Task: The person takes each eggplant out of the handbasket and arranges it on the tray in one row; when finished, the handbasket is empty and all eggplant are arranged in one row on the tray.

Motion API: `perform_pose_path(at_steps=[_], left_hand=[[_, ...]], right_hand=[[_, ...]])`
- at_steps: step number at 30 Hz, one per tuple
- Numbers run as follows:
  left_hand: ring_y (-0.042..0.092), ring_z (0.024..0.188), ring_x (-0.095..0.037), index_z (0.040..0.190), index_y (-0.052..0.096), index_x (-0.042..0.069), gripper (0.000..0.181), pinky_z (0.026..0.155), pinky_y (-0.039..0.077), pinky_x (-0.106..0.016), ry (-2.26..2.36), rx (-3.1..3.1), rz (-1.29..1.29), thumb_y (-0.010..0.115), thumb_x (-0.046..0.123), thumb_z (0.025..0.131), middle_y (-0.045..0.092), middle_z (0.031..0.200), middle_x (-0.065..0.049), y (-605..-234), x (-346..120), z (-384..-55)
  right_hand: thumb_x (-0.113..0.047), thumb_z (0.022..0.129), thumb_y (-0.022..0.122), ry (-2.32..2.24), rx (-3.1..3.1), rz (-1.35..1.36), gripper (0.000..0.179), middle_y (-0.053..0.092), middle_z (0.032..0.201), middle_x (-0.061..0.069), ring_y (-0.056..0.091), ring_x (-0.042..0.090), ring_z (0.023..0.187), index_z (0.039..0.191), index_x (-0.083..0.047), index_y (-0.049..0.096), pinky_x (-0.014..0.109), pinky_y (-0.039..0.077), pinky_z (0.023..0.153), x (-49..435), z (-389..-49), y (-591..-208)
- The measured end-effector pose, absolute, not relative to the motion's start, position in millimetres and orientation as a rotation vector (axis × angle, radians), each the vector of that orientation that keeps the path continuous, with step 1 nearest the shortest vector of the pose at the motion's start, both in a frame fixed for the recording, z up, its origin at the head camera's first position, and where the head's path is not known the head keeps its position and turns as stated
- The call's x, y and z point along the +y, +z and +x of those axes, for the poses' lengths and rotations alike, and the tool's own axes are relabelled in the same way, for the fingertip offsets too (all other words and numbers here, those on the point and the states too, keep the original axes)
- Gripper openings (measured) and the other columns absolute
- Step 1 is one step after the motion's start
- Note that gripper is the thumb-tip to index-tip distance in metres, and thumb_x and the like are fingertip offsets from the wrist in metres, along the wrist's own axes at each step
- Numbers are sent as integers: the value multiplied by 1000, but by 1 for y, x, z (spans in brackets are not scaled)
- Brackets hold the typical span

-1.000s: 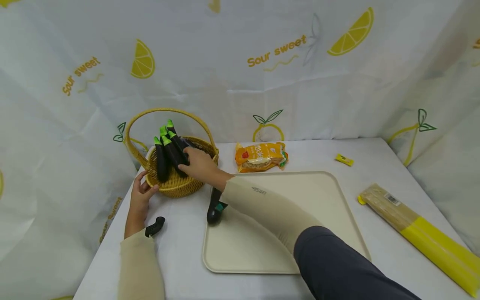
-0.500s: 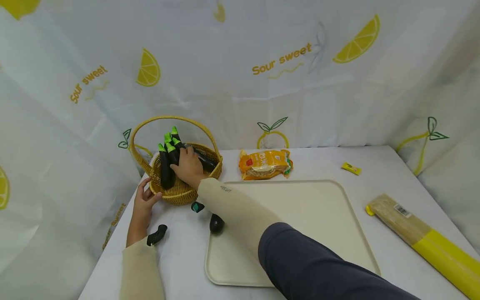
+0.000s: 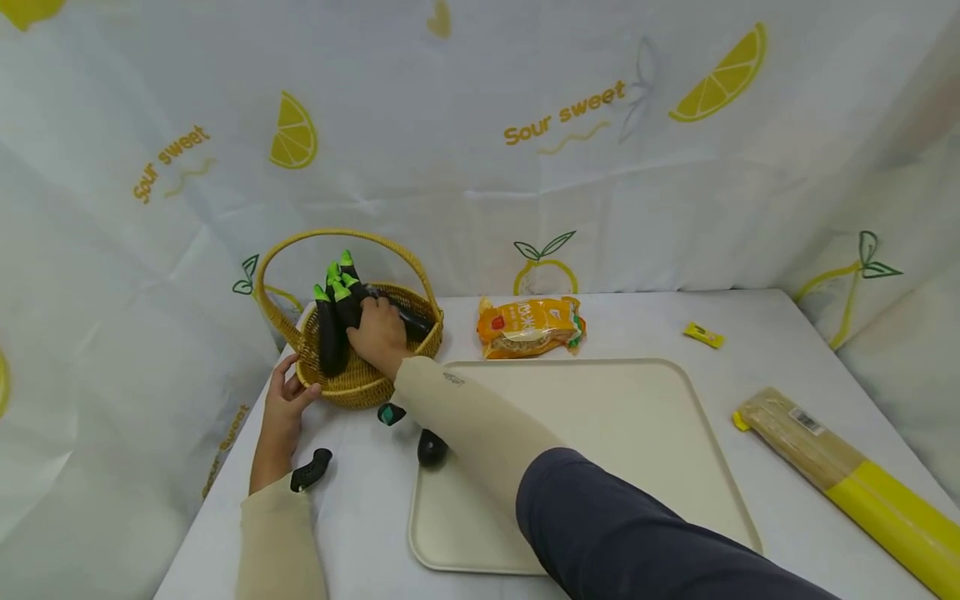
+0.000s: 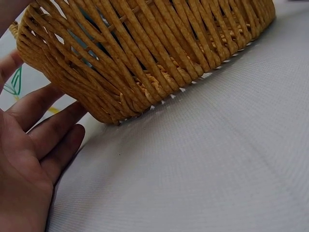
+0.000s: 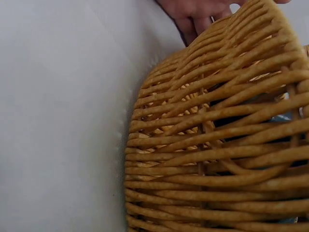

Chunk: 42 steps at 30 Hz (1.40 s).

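Note:
A wicker basket [image 3: 360, 393] with a tall handle stands at the back left and holds several dark eggplants [image 3: 331, 340] with bright green stem ends. My right hand [image 3: 381, 333] is inside it, fingers curled over an eggplant in the middle; the fingertips are hidden. One more eggplant [image 3: 412, 319] lies along the basket's right side. My left hand [image 3: 285, 408] rests against the outside of the basket at its left. In the left wrist view its fingers [image 4: 53, 126] are fairly straight and touch the wickerwork. In the right wrist view, wickerwork hides the right hand.
A beige tray [image 3: 600, 467] lies in front, partly under my right sleeve. A dark rounded end [image 3: 432, 450] shows at its left edge. Beyond are an orange food packet [image 3: 531, 327], a small yellow sachet [image 3: 703, 335] and a long yellow package [image 3: 847, 483] at right.
My right hand and forearm have shifted left and nearer me over the basket, uncovering the eggplant at its right side. In the last half second little has moved. My left hand stays at the basket.

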State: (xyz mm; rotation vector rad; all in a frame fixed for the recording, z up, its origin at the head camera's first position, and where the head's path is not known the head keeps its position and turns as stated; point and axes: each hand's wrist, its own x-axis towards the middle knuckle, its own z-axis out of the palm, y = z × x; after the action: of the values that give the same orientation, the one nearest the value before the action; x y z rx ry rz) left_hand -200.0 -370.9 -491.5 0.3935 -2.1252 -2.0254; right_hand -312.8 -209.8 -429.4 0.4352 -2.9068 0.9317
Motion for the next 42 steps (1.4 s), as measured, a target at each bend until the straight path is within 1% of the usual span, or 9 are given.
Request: perform_pose_path(at_steps=[4, 7, 10, 14, 17, 20, 25, 31, 42], left_hand=[[52, 115, -12, 151, 25, 21, 70, 98, 36, -23, -2031, -2132, 403, 63, 5, 94, 37, 151, -20, -482, -366, -194], [52, 113, -10, 151, 25, 21, 71, 96, 37, -21, -2025, -2144, 376, 63, 5, 94, 37, 151, -20, -485, -368, -195], [53, 114, -8, 151, 26, 25, 72, 105, 32, -31, -2014, -2161, 358, 65, 9, 93, 37, 151, -19, -494, -374, -201], [49, 122, -13, 151, 26, 29, 72, 111, 23, -45, -1995, -2189, 349, 67, 13, 93, 34, 152, -19, -495, -379, -202], [45, 129, -20, 151, 26, 29, 73, 111, 20, -49, -1995, -2189, 346, 67, 14, 93, 32, 153, -19, -496, -380, -202], [42, 131, -22, 151, 26, 30, 73, 112, 20, -48, -2005, -2187, 372, 68, 15, 93, 31, 154, -19, -497, -379, -201], [43, 130, -20, 151, 26, 31, 73, 112, 19, -47, -2008, -2183, 407, 68, 14, 93, 32, 153, -18, -494, -377, -198], [37, 136, -27, 151, 26, 31, 74, 113, 17, -48, -2009, -2172, 389, 68, 14, 93, 31, 154, -18, -488, -376, -200], [39, 133, -23, 152, 25, 30, 77, 113, 16, -47, -2048, -2125, 416, 69, 11, 92, 32, 154, -18, -490, -373, -200]], right_hand=[[-41, 91, 67, 1119, -2842, 405, 52, 60, 127, -1, 53, 19, 115, 135, -17, 53, 35, 42, 96, -205, -305, -427], [-43, 90, 68, 1302, -2738, 424, 54, 61, 121, -3, 56, 15, 109, 134, -17, 52, 33, 45, 91, -194, -300, -422], [-42, 90, 68, 1502, -2618, 490, 57, 60, 115, -4, 57, 12, 101, 138, -18, 47, 30, 48, 82, -176, -293, -411], [-38, 91, 68, 1690, -2486, 591, 64, 59, 112, -3, 57, 10, 96, 143, -20, 37, 28, 49, 76, -150, -278, -393], [-35, 92, 68, 1737, -2418, 680, 66, 59, 113, -1, 58, 9, 95, 145, -19, 32, 28, 49, 77, -128, -269, -386], [-36, 92, 67, 1716, -2403, 726, 69, 58, 114, 1, 58, 10, 92, 147, -18, 29, 29, 49, 76, -103, -263, -385], [-39, 90, 68, 1691, -2501, 612, 74, 55, 111, 2, 59, 14, 86, 148, -17, 27, 31, 51, 69, -57, -254, -400], [-42, 88, 70, 1625, -2698, 471, 80, 57, 107, 5, 60, 16, 81, 149, -13, 27, 32, 50, 65, -17, -241, -431], [-50, 86, 70, 1462, -2905, 495, 80, 60, 97, 2, 56, 16, 75, 146, -12, 33, 35, 46, 68, -5, -215, -471]])
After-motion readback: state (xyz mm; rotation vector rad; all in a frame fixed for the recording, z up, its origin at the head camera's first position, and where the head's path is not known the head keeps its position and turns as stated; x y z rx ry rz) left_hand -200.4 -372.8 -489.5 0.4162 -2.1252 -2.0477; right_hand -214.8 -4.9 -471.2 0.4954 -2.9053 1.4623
